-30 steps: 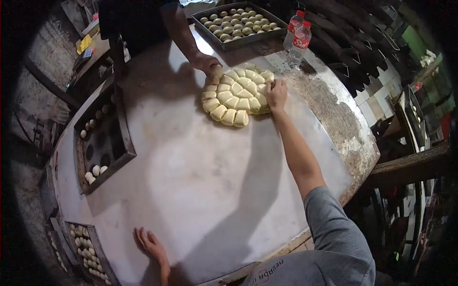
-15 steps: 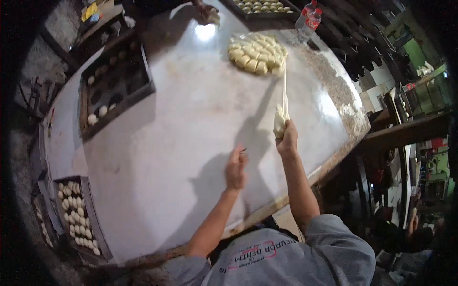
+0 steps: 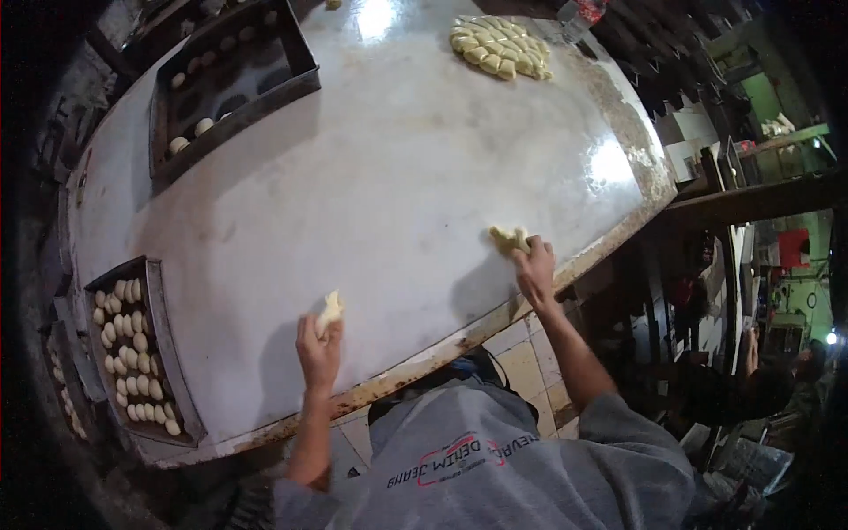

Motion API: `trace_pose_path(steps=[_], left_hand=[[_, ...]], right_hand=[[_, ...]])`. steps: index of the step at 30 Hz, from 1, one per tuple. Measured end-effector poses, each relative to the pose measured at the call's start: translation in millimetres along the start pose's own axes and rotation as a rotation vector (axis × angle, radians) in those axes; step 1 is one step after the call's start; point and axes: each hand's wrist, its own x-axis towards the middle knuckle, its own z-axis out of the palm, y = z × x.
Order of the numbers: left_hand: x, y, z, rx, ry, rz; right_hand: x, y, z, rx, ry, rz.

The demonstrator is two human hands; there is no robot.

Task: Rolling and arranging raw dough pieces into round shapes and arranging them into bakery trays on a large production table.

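My left hand (image 3: 318,352) is closed around a piece of pale dough (image 3: 331,311), whose torn tip sticks up past the fingers. Farther right, my right hand (image 3: 535,270) grips another dough piece (image 3: 510,237), with its uneven end poking out to the left. Both hands are above the near part of the pale worktable (image 3: 397,177), well apart from each other. At the far right of the table lies a flat round of dough cut into many chunks (image 3: 500,49), out of reach of both hands.
A dark tray (image 3: 234,128) with a few dough balls stands at the far left. Nearer on the left, another tray (image 3: 181,389) holds rows of dough balls (image 3: 132,358). A plastic bottle (image 3: 579,19) stands beside the cut dough. The table's worn edge (image 3: 424,358) runs before my body.
The stretched strand of dough between the cut round and my right hand is gone. My right hand has come slightly nearer; my left has moved left and now holds dough.
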Motion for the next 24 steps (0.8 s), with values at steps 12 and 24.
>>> trace_pose_path(steps=[12, 24], left_hand=[[57.4, 66.3, 124.5, 0.467, 0.224, 0.301], [113.6, 109.6, 132.6, 0.489, 0.33, 0.053]], right_hand=[[31.8, -56.1, 40.1, 0.051, 0.161, -0.731], [127.7, -82.9, 36.1, 0.183, 0.1, -0.563]])
